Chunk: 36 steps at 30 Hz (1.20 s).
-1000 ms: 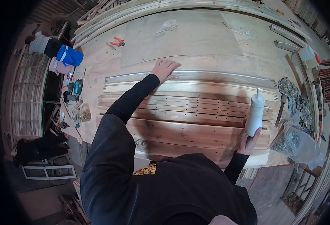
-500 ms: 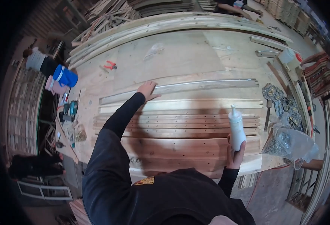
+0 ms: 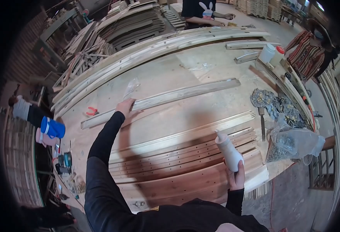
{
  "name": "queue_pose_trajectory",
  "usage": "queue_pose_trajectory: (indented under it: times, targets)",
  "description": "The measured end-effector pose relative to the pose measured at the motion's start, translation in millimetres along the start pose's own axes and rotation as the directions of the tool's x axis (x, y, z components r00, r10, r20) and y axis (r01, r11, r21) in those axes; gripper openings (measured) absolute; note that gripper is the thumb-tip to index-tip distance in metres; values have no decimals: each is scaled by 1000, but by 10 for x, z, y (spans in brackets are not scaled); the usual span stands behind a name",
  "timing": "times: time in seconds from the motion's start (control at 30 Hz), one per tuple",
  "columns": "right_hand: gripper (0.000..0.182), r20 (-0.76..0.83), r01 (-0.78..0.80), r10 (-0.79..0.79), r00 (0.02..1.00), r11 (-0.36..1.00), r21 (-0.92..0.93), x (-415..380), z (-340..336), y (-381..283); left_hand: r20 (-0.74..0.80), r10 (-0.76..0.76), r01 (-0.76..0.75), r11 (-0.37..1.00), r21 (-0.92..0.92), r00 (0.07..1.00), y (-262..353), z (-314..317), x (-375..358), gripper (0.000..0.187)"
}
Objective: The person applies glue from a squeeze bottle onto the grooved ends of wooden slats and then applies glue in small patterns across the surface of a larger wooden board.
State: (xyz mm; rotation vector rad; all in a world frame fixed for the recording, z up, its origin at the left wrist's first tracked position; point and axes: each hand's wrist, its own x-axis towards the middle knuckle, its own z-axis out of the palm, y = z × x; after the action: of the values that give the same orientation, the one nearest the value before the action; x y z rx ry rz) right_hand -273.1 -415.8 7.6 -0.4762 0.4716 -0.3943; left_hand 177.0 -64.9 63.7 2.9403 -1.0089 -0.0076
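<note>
My left hand [image 3: 126,107] grips a long wooden slat [image 3: 185,91] near its left part, with the fingers over the far edge. The slat lies slanted across the middle of the worktable [image 3: 170,114]. In my right hand [image 3: 236,177] is a white squeeze bottle [image 3: 228,150], its nozzle tilted up and to the left. Below the bottle are several drilled wooden strips [image 3: 170,159] laid side by side, with a wider reddish board [image 3: 177,181] closest to my body. A grooved strip [image 3: 193,131] lies just beyond the drilled ones.
Red-handled pliers [image 3: 92,111] lie at the left, and a power drill [image 3: 64,162] near the left edge. A bag of small hardware [image 3: 286,145] and a chisel-like tool [image 3: 262,123] are on the right. Long boards [image 3: 150,48] line the far edge. Other people stand beyond the table.
My left hand has pushed the slat away from me, opening a gap to the grooved strip. The bottle in my right hand now leans further left. The head view has shifted.
</note>
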Motion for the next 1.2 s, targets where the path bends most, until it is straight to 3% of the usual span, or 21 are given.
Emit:
queue_pose_trajectory:
  times: [0.17, 0.27, 0.37, 0.5, 0.53, 0.6, 0.63, 0.73, 0.83, 0.93, 1.03, 1.13, 1.2]
  targets:
    - [60, -82, -8, 5, 997, 1000, -31, 14, 69, 57, -171, -3, 6, 1000, 20, 985, -476, 282, 563, 64]
    - [57, -5, 38, -38, 999, 996, -75, 45, 331, -7, -135, -86, 82, 996, -38, 987, -699, 381, 1020, 66]
    - [56, 21, 31, -29, 999, 997, -72, 111, 451, 67, -196, -152, 147, 988, -39, 969, -698, 491, 1352, 65]
    - [54, 96, 20, -16, 995, 999, -42, 251, 513, 70, -214, -156, 176, 982, 73, 964, -789, 776, 1693, 61]
    - [54, 115, 3, -1, 993, 1000, -22, 264, 536, 95, -207, -161, 184, 978, 97, 965, -786, 805, 1710, 67]
    - [56, 104, 14, -10, 995, 999, -43, 259, 645, 183, -383, -109, 166, 979, 119, 917, -755, 834, 1643, 71]
    - [57, 99, 0, 4, 995, 999, -46, 248, 668, 224, -460, -84, 161, 978, 130, 884, -688, 819, 1541, 73]
    - [62, 123, -15, 29, 992, 993, -114, 200, 752, 208, -376, -129, 133, 991, -15, 918, -460, 647, 1063, 74]
    - [64, 123, -73, 77, 989, 997, -34, 87, 683, 224, -331, -106, 83, 993, -81, 938, -235, 674, 258, 69]
    - [63, 110, -77, 75, 991, 997, 18, -5, 386, 244, -117, -171, 144, 967, -211, 978, 62, 480, -677, 68]
    - [61, 160, -94, 83, 984, 994, 60, -139, 415, 189, -151, -309, 233, 896, -379, 939, 244, 450, -1623, 65]
    - [68, 197, -143, 98, 975, 963, 227, -241, 360, 203, -243, -481, 353, 833, -426, 843, 376, 477, -2554, 62]
    - [67, 211, -114, 72, 975, 974, 194, -249, 305, 220, -310, -579, 421, 788, -449, 754, 407, 449, -3086, 60]
